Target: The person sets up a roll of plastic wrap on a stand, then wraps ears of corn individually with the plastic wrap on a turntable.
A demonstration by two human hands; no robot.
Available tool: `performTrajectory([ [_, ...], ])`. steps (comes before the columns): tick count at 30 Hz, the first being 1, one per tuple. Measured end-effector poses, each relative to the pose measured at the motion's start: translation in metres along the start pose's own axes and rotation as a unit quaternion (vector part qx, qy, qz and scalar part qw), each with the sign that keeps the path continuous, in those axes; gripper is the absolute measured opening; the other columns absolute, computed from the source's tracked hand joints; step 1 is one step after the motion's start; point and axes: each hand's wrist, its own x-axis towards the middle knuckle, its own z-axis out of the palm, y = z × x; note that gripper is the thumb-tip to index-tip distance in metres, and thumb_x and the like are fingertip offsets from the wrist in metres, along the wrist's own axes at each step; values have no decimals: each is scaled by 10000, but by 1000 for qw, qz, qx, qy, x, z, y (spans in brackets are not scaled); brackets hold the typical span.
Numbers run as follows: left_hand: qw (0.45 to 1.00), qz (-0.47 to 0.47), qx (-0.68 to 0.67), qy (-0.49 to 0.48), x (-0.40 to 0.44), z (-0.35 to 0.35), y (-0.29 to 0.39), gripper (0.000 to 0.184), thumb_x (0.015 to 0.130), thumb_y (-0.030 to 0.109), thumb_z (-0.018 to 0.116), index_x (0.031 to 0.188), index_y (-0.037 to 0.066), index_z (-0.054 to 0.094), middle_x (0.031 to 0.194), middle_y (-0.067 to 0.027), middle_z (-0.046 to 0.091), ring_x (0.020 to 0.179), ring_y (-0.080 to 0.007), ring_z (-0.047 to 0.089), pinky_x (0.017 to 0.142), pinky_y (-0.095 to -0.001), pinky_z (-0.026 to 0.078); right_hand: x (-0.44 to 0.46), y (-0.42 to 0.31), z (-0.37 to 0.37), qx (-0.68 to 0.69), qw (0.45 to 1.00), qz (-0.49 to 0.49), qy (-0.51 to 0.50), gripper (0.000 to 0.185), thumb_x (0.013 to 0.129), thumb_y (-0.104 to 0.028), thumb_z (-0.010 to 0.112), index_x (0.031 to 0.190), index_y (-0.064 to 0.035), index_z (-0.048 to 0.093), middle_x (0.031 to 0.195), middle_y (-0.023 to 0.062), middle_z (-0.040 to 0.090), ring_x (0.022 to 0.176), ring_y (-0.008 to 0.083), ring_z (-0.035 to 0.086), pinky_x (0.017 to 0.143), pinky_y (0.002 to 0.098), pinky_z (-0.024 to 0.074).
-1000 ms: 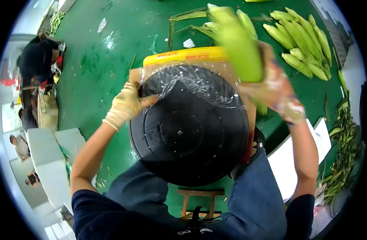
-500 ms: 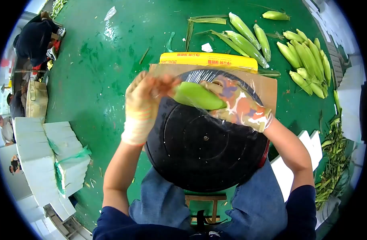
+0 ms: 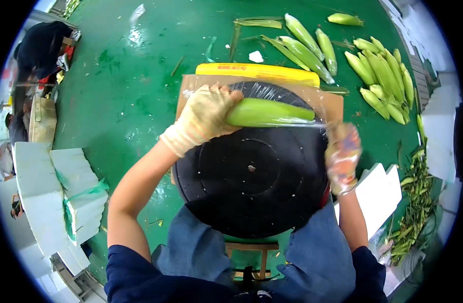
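Observation:
A green ear of corn [image 3: 272,112] in its husk lies level above the round black board [image 3: 251,187]. My left hand [image 3: 206,112], in a cream glove, is closed round its left end. Clear plastic film [image 3: 318,122] runs along the corn and past its right tip. My right hand [image 3: 343,154], in a patterned glove and smeared by motion, is closed on the stretched film at the board's right edge. Behind the board, a yellow roll box [image 3: 261,73] with red print stands by a cardboard sheet [image 3: 185,96].
Several film-wrapped ears [image 3: 306,40] lie on the green floor beyond the box. A pile of corn [image 3: 383,76] is at the far right, with husk scraps [image 3: 418,197] below it. White foam blocks [image 3: 39,197] stand at left, a white foam board [image 3: 375,197] at right. A person [image 3: 42,48] crouches far left.
My right hand has moved right and down, away from the corn, drawing film out. My left hand now grips the corn's left end. The corn lies more level.

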Motion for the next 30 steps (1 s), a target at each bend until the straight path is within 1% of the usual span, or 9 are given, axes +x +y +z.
performTrajectory([
  [2,996,46,-80,-19,-8,5,12,619,574,293,847,1080,59,578,911,-135,608,877,-329,601,799,-432,478,32,-23,-29,-224,969,-102,33,114,872,-92,616,963,-25,603,913,129,618,853,296,631,713,381,493],
  [7,942,125,-310,31,-73,10,43,687,590,264,840,1168,1,578,1105,-186,629,1027,-360,607,901,-424,490,-20,-73,-23,-65,983,22,-171,148,935,-119,579,1024,-14,632,971,132,657,857,219,627,763,331,495],
  [8,933,105,-343,1,-78,9,47,668,578,266,841,1139,6,586,1065,-171,627,1006,-347,614,883,-434,497,-46,-75,-21,6,948,32,-316,523,938,-336,525,1257,77,493,1226,280,526,1098,375,547,972,414,433],
  [11,981,94,-150,83,-69,22,50,716,534,402,819,1094,35,566,996,-129,567,915,-303,586,758,-414,485,-72,-19,10,-121,935,-150,-298,798,922,-547,457,1430,53,319,1351,265,442,1224,429,428,1051,484,323],
  [13,979,-51,-126,152,-45,-4,44,794,565,447,812,1171,34,507,1129,-143,529,1067,-318,521,886,-415,412,1,-33,18,-204,930,-190,-240,660,962,-413,460,1433,34,338,1402,235,421,1269,389,405,1072,452,310],
  [16,961,34,-60,266,-20,15,30,762,599,481,790,1178,75,508,1148,-137,531,1103,-298,505,880,-429,400,82,-26,32,-299,900,-210,-238,538,974,-241,454,1430,28,357,1462,228,372,1326,377,371,1111,434,280],
  [22,951,132,3,281,45,64,0,566,533,479,782,897,111,555,892,-74,601,895,-293,595,798,-414,425,104,-30,61,-71,875,-191,-439,585,955,-267,465,1453,10,332,1508,199,319,1366,375,323,1138,429,235],
  [25,960,66,-216,164,10,67,47,527,416,490,817,710,99,620,736,-132,640,686,-323,641,601,-419,501,83,-35,54,-38,848,-177,-499,609,946,-280,471,1465,1,320,1531,185,292,1386,373,298,1151,427,212],
  [30,856,-122,-486,-124,-59,48,109,632,637,635,763,642,8,684,676,-219,655,643,-342,669,567,-407,525,50,-68,47,-155,836,-252,-462,725,892,-328,528,1481,9,273,1569,178,211,1429,354,221,1176,463,111],
])
